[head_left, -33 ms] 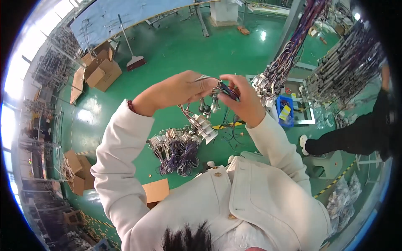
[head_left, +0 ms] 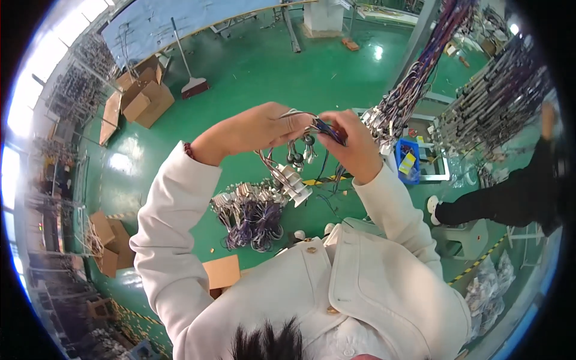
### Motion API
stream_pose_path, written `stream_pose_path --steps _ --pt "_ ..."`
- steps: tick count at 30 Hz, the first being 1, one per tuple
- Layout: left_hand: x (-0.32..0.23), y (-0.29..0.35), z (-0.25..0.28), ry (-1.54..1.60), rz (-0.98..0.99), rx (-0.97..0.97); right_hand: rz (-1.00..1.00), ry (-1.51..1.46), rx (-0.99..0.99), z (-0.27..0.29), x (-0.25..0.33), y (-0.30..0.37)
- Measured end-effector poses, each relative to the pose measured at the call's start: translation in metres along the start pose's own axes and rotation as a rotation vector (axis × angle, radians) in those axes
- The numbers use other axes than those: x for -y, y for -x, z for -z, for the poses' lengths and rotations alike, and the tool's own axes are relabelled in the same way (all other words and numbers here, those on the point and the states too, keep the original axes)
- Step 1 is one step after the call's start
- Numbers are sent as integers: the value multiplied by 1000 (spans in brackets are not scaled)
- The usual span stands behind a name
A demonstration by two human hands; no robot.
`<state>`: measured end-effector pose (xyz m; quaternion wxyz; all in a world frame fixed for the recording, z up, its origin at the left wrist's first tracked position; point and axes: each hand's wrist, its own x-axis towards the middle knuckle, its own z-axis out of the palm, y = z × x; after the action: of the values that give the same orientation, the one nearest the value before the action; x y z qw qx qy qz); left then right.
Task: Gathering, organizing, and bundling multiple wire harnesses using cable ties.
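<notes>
My left hand is closed around a coiled wire harness in front of my chest. At the coil's other side, my right hand pinches the dark wires between thumb and fingers. White plastic connectors hang from the harness below my left hand, and small dark and pale round-ended parts dangle between the hands. Loose wire ends trail below my right hand. Farther down, several tied bundles of purple and grey harnesses lie together beneath my hands.
A thick hank of wires hangs at the right, above a blue bin. Beside it stands a rack of dark cables. A person in dark clothing is at the far right. Cardboard boxes and a broom stand at the left.
My right hand has shifted slightly right and down, with its fingers closer on the wires. The loose wires below it hang differently. My left hand stays almost in place.
</notes>
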<state>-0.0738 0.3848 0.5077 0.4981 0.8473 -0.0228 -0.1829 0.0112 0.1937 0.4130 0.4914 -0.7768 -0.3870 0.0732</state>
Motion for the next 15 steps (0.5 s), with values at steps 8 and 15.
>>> stream_pose_path --steps 8,15 --pt "28 -14 -2 4 41 49 65 -452 182 -18 -49 -11" --pt "41 -9 1 -226 3 53 -419 -781 625 -11 -27 0"
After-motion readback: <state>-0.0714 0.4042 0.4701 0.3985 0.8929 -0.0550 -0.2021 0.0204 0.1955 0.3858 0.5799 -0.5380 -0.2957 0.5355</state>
